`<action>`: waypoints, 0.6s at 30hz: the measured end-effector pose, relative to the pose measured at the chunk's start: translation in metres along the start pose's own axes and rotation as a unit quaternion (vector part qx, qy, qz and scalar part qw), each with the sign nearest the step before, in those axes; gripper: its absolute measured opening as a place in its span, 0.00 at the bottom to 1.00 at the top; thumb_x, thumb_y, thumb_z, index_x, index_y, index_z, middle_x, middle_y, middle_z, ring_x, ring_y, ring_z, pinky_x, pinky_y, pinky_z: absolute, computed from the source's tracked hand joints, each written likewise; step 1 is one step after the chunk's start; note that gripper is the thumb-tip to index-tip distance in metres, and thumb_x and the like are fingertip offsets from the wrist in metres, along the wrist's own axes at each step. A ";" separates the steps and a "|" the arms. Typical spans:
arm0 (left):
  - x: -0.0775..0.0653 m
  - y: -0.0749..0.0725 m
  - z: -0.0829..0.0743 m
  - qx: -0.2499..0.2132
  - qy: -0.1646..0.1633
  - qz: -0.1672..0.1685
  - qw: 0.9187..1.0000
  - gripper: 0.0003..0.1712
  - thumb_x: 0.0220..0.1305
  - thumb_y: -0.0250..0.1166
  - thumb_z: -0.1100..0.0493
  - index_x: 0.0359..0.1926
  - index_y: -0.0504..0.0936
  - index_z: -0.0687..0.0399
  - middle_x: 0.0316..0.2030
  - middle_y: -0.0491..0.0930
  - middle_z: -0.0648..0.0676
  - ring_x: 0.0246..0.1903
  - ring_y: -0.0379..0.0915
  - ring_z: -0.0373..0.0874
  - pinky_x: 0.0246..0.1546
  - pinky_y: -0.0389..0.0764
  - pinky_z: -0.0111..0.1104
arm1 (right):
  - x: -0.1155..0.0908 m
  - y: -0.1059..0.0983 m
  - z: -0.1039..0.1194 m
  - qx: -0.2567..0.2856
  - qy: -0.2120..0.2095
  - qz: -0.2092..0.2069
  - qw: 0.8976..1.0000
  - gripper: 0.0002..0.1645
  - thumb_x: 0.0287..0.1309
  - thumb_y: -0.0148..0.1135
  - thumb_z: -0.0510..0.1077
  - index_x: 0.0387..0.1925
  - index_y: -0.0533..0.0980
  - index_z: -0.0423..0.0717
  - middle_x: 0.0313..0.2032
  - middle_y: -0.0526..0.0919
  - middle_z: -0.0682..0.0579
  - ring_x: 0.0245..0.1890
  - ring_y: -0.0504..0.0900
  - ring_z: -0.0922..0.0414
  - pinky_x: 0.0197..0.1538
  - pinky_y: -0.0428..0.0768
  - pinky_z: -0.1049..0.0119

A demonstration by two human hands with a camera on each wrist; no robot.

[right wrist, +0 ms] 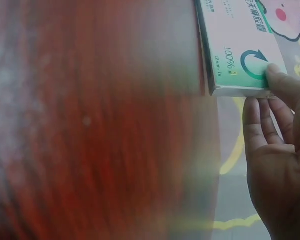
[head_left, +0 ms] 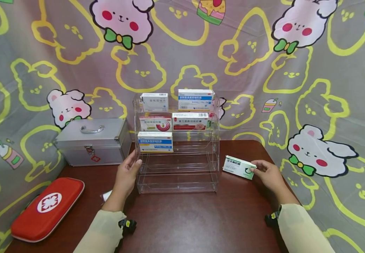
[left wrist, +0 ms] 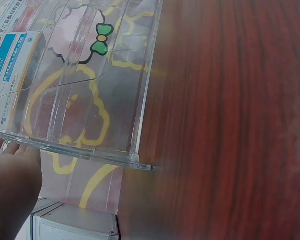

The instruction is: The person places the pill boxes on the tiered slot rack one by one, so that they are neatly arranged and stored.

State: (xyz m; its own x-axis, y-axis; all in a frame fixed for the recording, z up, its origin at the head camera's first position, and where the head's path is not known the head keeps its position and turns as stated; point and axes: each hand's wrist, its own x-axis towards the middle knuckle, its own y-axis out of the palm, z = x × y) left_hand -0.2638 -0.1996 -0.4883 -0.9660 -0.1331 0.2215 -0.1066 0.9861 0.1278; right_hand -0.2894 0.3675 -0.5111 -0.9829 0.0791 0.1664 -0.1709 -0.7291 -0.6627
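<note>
A clear tiered display rack (head_left: 177,168) stands on the table, with several medicine boxes on its upper tiers. My left hand (head_left: 128,175) holds the rack's left side panel, thumb toward the front. In the left wrist view, the fingers (left wrist: 12,148) lie along the outside of that panel. Beside the thumb, a blue-and-white medicine box (head_left: 155,143) sits at the left of the third tier. To the right of the rack, my right hand (head_left: 267,175) pinches the end of a green-and-white medicine box (head_left: 237,167). The right thumb (right wrist: 280,80) lies on its printed face, other fingers behind.
A silver case (head_left: 92,142) with a handle stands at the back left. In front of it lies a red first-aid pouch (head_left: 67,196). A small white item (head_left: 107,195) is partly hidden by the left forearm. A patterned cloth (head_left: 182,56) hangs behind the table.
</note>
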 end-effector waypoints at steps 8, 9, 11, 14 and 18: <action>0.000 0.000 0.001 0.000 -0.006 0.001 1.000 0.35 0.81 0.58 0.71 0.83 0.61 0.67 0.83 0.62 0.63 0.84 0.54 0.55 0.80 0.66 0.27 | -0.003 -0.014 0.034 0.062 -0.031 -0.041 0.997 0.23 0.74 0.72 0.48 0.63 0.83 0.39 0.53 0.91 0.46 0.43 0.84 0.72 0.42 0.82 0.82; -0.001 0.000 0.001 -0.001 -0.005 0.001 1.000 0.35 0.81 0.58 0.71 0.83 0.61 0.67 0.83 0.62 0.64 0.84 0.54 0.55 0.80 0.65 0.27 | -0.003 -0.018 0.041 0.073 -0.038 -0.053 0.995 0.24 0.74 0.72 0.47 0.63 0.83 0.39 0.51 0.91 0.50 0.43 0.83 0.74 0.42 0.82 0.83; -0.001 0.000 0.000 0.000 -0.004 0.001 1.000 0.35 0.81 0.59 0.70 0.83 0.61 0.67 0.83 0.61 0.64 0.84 0.54 0.55 0.80 0.65 0.27 | -0.002 -0.023 0.056 0.101 -0.062 -0.078 0.990 0.23 0.73 0.72 0.44 0.62 0.83 0.36 0.46 0.90 0.63 0.41 0.83 0.76 0.43 0.81 0.84; -0.001 0.000 -0.001 0.004 -0.004 0.001 1.000 0.35 0.81 0.59 0.70 0.83 0.61 0.67 0.83 0.62 0.64 0.84 0.54 0.55 0.80 0.65 0.27 | -0.004 -0.028 0.079 0.158 -0.088 -0.100 0.978 0.22 0.72 0.72 0.39 0.62 0.83 0.32 0.41 0.87 0.74 0.40 0.83 0.76 0.41 0.82 0.84; -0.001 0.000 -0.002 0.007 -0.009 0.001 1.000 0.35 0.81 0.59 0.69 0.83 0.61 0.67 0.83 0.61 0.63 0.85 0.54 0.55 0.80 0.65 0.27 | -0.008 -0.033 0.108 0.259 -0.118 -0.107 0.953 0.21 0.71 0.70 0.34 0.60 0.81 0.25 0.42 0.89 0.68 0.40 0.84 0.69 0.41 0.84 0.81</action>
State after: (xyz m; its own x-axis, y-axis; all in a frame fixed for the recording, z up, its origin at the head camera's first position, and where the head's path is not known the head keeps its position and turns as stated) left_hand -0.2619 -0.1997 -0.4863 -0.9704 -0.1285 0.2044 -0.1070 0.9878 0.1130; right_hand -0.2687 0.3176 -0.4112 -0.8760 0.1542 0.4571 -0.2495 -0.9558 -0.1556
